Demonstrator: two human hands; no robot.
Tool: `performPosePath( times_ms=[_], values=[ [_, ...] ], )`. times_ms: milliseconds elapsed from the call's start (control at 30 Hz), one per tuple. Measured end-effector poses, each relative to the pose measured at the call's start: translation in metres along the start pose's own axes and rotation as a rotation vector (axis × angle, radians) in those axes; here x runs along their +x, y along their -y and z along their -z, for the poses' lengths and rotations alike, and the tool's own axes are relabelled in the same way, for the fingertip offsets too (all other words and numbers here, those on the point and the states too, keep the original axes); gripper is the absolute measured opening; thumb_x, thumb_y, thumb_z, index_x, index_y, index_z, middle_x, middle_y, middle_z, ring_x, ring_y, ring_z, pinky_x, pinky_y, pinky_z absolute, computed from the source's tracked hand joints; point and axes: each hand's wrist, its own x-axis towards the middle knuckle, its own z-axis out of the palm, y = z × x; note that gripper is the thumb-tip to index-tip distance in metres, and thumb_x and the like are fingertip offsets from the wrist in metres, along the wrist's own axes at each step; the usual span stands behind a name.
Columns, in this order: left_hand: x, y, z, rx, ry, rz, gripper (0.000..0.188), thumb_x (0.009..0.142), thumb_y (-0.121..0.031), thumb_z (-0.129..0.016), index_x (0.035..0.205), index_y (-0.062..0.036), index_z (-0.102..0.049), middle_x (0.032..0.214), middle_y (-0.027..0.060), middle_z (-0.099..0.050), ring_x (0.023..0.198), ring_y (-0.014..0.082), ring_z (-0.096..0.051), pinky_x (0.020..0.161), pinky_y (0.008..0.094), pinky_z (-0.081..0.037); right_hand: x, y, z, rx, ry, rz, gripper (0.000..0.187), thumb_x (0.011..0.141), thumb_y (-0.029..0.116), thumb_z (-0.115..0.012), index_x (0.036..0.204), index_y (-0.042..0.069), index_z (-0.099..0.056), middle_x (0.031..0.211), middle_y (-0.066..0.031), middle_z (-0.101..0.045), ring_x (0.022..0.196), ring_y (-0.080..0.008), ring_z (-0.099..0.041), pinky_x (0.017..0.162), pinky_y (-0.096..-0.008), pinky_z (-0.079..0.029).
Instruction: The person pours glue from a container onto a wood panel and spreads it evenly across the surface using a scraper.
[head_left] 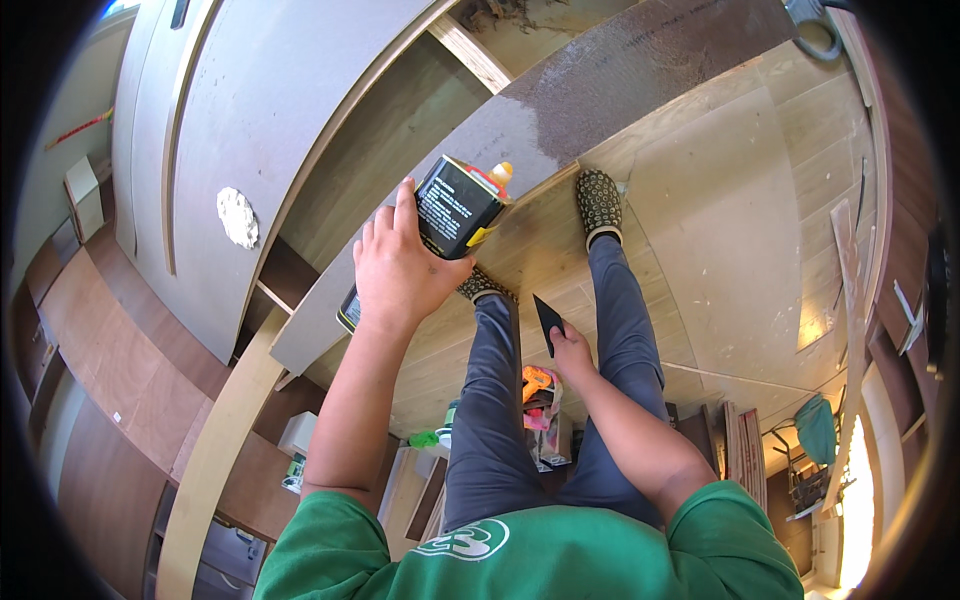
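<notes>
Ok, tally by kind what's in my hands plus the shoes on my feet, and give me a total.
Black can: 1, in your left hand
Thin black flat piece: 1, in your right hand
Patterned shoes: 2, one partly hidden
Total: 4
</notes>
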Motion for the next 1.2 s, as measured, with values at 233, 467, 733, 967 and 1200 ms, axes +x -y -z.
performPosePath(
  times_ms=[233, 467, 733, 967, 1200],
  values=[
    [-0.002, -0.001, 0.003, -0.018, -0.011, -0.013, 0.105, 0.059, -0.039, -0.086, 0.147, -0.0039, -0.039, 0.114, 0.0159, -0.061, 0.11, 0.0339, -0.06, 0.099, 0.0444, -0.047, -0.001, -0.001, 0.0, 0.01, 0.003, 0.004, 0.034, 0.102, 0.024, -0.051, 0.13, 0.008, -0.06, 0.108, -0.0186, -0.069, 0.103, -0.0306, -0.066, 0.091, -0.036, -0.047],
    [-0.009, 0.005, 0.007, -0.036, -0.002, 0.014, 0.107, 0.058, -0.039, -0.087, 0.148, -0.0048, -0.039, 0.116, 0.0153, -0.06, 0.113, 0.0335, -0.059, 0.1, 0.0439, -0.046, -0.002, 0.001, 0.0, -0.012, -0.004, 0.009, 0.035, 0.102, 0.024, -0.051, 0.132, 0.007, -0.059, 0.111, -0.0183, -0.07, 0.105, -0.0294, -0.065, 0.093, -0.0355, -0.047],
    [-0.021, 0.027, 0.003, -0.003, 0.033, 0.087, 0.107, 0.058, -0.038, -0.087, 0.148, -0.0066, -0.039, 0.117, 0.0143, -0.06, 0.114, 0.0325, -0.058, 0.101, 0.0436, -0.045, -0.004, 0.005, -0.001, -0.022, -0.001, -0.01, 0.035, 0.102, 0.023, -0.051, 0.132, 0.008, -0.059, 0.11, -0.0171, -0.07, 0.105, -0.0274, -0.065, 0.092, -0.0353, -0.047],
    [-0.035, 0.049, 0.003, -0.029, 0.056, 0.153, 0.107, 0.058, -0.038, -0.087, 0.148, -0.0075, -0.039, 0.12, 0.0146, -0.06, 0.115, 0.033, -0.058, 0.101, 0.0438, -0.045, -0.008, 0.013, 0.0, -0.059, 0.004, -0.053, 0.035, 0.102, 0.023, -0.051, 0.133, 0.007, -0.059, 0.109, -0.0155, -0.07, 0.103, -0.0266, -0.065, 0.092, -0.034, -0.047],
    [-0.072, 0.101, -0.017, -0.17, -0.042, 0.039, 0.095, 0.057, -0.027, -0.089, 0.136, -0.0041, -0.043, 0.117, 0.0174, -0.059, 0.113, 0.0366, -0.058, 0.097, 0.045, -0.047, -0.004, 0.05, 0.026, 0.205, 0.067, -0.005, 0.035, 0.098, 0.02, -0.06, 0.124, -0.002, -0.064, 0.109, -0.0078, -0.07, 0.099, -0.0131, -0.061, 0.09, -0.0286, -0.047]
  ],
)
